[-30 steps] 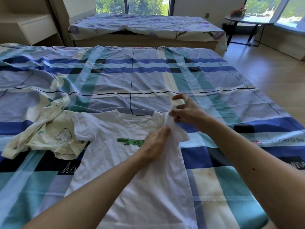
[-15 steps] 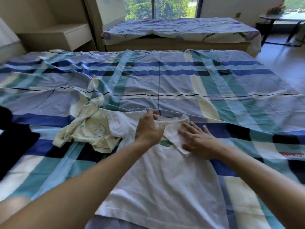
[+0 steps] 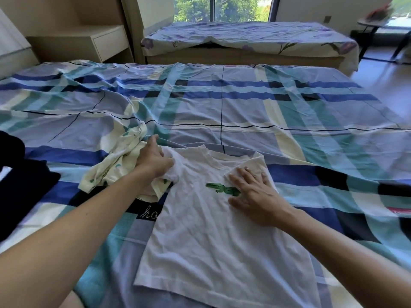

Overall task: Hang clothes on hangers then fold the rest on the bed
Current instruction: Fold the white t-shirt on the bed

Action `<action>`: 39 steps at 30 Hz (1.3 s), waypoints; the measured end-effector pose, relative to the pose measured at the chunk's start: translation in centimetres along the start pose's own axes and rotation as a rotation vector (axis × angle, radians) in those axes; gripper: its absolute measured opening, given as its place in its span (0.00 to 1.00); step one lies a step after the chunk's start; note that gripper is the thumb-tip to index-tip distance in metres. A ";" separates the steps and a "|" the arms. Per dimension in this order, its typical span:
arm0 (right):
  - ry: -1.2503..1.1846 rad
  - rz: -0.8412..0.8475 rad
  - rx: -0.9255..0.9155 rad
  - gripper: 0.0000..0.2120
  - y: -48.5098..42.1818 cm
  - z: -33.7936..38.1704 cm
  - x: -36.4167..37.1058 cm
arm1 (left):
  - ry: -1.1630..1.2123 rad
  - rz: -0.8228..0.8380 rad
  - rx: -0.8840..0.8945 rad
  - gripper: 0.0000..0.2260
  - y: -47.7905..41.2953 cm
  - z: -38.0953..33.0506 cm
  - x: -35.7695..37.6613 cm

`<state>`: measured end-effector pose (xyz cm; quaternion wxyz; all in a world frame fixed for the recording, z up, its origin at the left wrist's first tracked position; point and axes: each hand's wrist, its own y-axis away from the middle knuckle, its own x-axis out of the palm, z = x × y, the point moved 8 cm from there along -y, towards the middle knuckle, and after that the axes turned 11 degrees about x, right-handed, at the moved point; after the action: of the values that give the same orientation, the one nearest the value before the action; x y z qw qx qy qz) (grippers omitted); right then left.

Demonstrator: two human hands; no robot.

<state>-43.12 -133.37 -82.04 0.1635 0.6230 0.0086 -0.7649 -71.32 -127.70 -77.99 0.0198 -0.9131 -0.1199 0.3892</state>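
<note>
- Bedroom, main surface: bed [image 3: 244,112] spread with a plaid sheet in blue, teal, cream and black, creased toward the left.
- White T-shirt [image 3: 211,241]: lies flat and face up on the near middle of the bed, hem nearest, collar toward the far side. Its right sleeve is folded in over the chest.
- Green crocodile print [image 3: 222,188]: on the chest of the shirt, its right end just under the right hand.
- Right hand [image 3: 255,196]: palm down, fingers straight and spread, pressing the folded-in sleeve flat on the shirt; it grasps nothing.
- Left hand [image 3: 153,160]: at the shirt's left shoulder, thumb and fingers closed on the bunched left sleeve.
- Cream patterned garment [image 3: 120,161]: crumpled heap just left of the shirt, partly under the left sleeve and touching the left hand.
- Dark garment [image 3: 20,185]: at the left edge of the bed, apart from the cream heap and cut off by the view.
- Second bed [image 3: 244,36]: beyond the first, under a pale floral cover.
- Bedside cabinet [image 3: 89,44]: far left, beige, with one drawer front.
- Window [image 3: 220,8]: behind the second bed, green trees outside.
- Small dark table [image 3: 378,25]: far right corner; what sits on it is blurred.
</note>
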 end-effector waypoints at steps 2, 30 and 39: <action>-0.040 -0.004 0.033 0.34 0.0 -0.7 -0.1 | -0.013 -0.035 0.082 0.35 0.1 -1.1 0.1; -0.985 -0.080 0.462 0.10 -7.4 -8.5 -7.2 | 0.069 0.356 0.073 0.20 -6.6 -7.0 7.3; -0.994 0.054 0.118 0.14 -3.0 -5.4 -14.5 | 0.220 0.438 0.484 0.09 -2.3 -13.1 0.0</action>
<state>-36.36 -125.86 -69.98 0.1319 0.1914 -0.1295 -0.9639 -62.40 -124.70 -68.54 0.1645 -0.9225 0.1774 0.3006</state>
